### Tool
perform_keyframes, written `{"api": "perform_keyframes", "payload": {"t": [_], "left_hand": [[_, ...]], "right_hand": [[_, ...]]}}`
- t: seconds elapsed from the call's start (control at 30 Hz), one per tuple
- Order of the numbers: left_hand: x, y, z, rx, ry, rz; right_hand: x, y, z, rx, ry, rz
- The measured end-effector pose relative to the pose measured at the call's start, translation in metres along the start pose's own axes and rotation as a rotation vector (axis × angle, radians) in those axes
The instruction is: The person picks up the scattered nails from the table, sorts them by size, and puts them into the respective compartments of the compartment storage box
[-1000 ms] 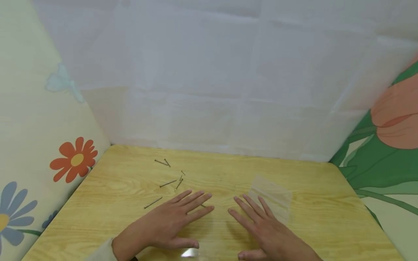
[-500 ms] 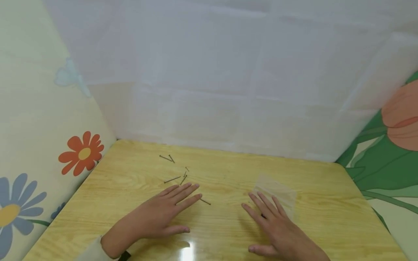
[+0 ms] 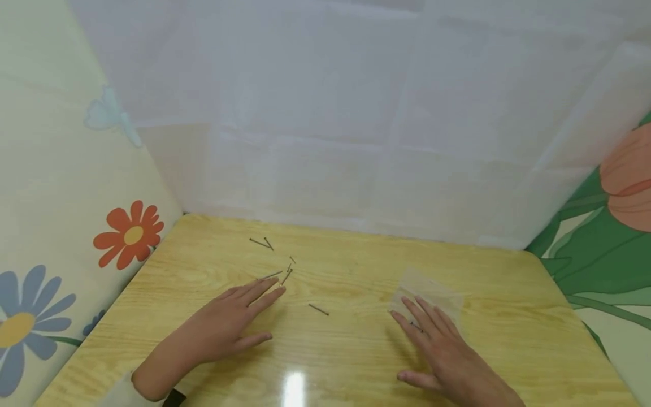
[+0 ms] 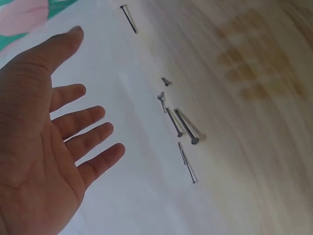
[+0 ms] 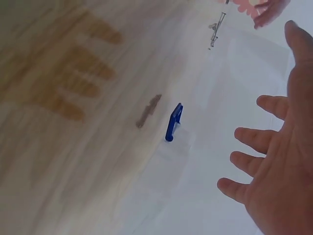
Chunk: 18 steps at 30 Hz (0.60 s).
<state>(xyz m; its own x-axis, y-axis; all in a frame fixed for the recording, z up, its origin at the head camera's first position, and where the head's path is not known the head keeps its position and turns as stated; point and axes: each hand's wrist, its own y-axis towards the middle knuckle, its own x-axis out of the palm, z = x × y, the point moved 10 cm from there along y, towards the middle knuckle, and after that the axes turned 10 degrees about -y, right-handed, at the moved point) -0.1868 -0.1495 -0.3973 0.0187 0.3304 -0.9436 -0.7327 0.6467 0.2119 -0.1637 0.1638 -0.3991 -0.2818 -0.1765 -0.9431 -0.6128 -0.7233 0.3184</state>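
My left hand [image 3: 224, 322] is over the left part of the wooden table, its fingers spread and holding nothing. Just past its fingertips lie several small dark nails [image 3: 287, 276], shown larger in the left wrist view as nails [image 4: 186, 126] with flat heads. A single nail [image 3: 319, 309] lies to the right of that hand. My right hand [image 3: 442, 350], fingers also spread, is over the near part of a clear plastic bag [image 3: 432, 289]. A small blue piece [image 5: 174, 122] sits by the bag in the right wrist view; its kind is unclear.
Two more nails [image 3: 261, 243] lie farther back on the wooden table [image 3: 356, 271]. A white sheet [image 3: 325, 113] hangs behind the table. Flower-printed cloth [image 3: 40, 169] stands along both sides.
My left hand has drawn back leftward, uncovering the single nail. My right hand has shifted a little to the right, and the hands are farther apart. The view has tilted slightly.
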Motion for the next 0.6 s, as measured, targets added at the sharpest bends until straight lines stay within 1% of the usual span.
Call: {"api": "perform_keyframes", "payload": {"t": [0.13,0.3,0.43,0.6], "left_hand": [[-0.008,-0.005,-0.013,-0.08,0.005,0.019],[-0.013,-0.01,-0.024,-0.157,0.034,0.002],[-0.012,-0.012,-0.035,-0.202,0.063,-0.012],[-0.01,-0.017,-0.05,-0.276,0.023,-0.014]], "right_hand": [[0.001,-0.002,0.006,0.014,-0.005,-0.003],[0.002,-0.004,0.011,0.027,0.002,-0.012],[0.001,-0.005,0.014,0.044,-0.011,-0.004],[-0.002,-0.009,0.022,0.085,-0.001,0.009]]}}
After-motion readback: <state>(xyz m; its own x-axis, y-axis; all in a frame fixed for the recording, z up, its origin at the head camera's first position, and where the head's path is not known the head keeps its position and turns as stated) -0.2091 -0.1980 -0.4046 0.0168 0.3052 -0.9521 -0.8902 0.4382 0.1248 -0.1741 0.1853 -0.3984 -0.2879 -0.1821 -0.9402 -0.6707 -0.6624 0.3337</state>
